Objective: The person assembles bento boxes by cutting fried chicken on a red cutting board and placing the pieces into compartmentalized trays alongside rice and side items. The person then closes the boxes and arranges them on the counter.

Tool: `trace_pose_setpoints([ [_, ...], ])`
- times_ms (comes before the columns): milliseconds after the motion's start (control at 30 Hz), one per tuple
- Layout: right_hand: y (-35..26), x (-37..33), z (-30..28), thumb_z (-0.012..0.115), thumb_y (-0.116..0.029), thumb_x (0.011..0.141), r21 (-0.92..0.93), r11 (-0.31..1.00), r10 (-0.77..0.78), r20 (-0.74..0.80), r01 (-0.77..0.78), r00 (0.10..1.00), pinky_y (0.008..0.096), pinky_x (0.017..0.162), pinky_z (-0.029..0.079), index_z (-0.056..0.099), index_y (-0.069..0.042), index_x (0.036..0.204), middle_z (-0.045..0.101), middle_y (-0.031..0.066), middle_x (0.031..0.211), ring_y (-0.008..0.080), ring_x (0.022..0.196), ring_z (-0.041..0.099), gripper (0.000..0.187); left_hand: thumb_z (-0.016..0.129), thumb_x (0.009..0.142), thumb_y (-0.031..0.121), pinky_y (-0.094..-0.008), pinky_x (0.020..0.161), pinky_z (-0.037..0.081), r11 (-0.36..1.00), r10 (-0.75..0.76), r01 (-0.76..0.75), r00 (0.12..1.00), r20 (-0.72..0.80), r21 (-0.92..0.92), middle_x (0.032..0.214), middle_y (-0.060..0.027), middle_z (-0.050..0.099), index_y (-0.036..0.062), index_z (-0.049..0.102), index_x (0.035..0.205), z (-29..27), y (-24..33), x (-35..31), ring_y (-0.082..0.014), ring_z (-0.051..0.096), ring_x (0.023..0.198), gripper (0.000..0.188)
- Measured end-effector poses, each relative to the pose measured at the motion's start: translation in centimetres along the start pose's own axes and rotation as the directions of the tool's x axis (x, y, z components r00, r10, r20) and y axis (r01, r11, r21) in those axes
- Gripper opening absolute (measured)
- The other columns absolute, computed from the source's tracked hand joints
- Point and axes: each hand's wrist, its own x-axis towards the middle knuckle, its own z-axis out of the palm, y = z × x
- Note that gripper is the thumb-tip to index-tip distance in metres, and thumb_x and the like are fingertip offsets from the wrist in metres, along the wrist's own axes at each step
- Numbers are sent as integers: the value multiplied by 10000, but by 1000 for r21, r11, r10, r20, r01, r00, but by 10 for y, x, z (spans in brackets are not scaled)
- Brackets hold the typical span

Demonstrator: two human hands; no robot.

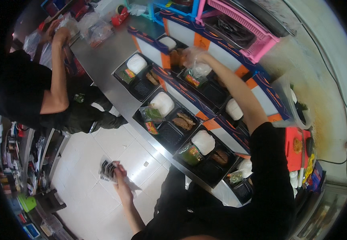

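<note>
Nearest you, out to your left and above the tiled floor (101,148), your left hand (120,178) has its fingers closed on a clear plastic packet (108,170) with dark print — its loose end trails below the hand, touching neither the table nor a tray. Just ahead of your body, the front black tray (211,170) sits at the steel table's edge, with a white rice mound (203,142), a green packet (190,154) and a piece of brown meat (220,157). The middle black tray (169,132) lies beyond it, toward the upper left.

Past an upright white-and-orange cardboard panel (179,94), your right hand (195,60), in a clear plastic glove, is over the upper-left end of the back black tray (215,93). Its fingers curl downward; you can't tell whether they grip anything. That tray's long axis slants from upper left to lower right, across your outstretched forearm — the right hand is right at it, while the left is well apart, with the tray lying forward and to its right.

Farthest off, a pink basket (241,36) stands behind the panels, and a co-worker (25,88) reaches among plastic bags at upper left.
</note>
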Motion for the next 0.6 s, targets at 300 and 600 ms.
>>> trace_pose_setpoints([
  [300,-15,8,28,584,-227,804,37,970,240,-344,-242,908,405,759,486,630,-85,1041,645,166,936,313,880,628,281,491,953,266,-206,679,316,1000,-2,-4,979,206,28,828,10,451,51,487,1069,24,13,5,-71,386,749,244],
  [600,-57,12,8,613,-185,771,-70,962,235,-290,-265,928,444,845,468,561,-113,1131,577,154,1135,331,1068,551,370,477,959,247,-212,681,310,998,33,-38,995,96,54,819,11,462,56,494,1080,0,14,26,-71,385,744,227],
])
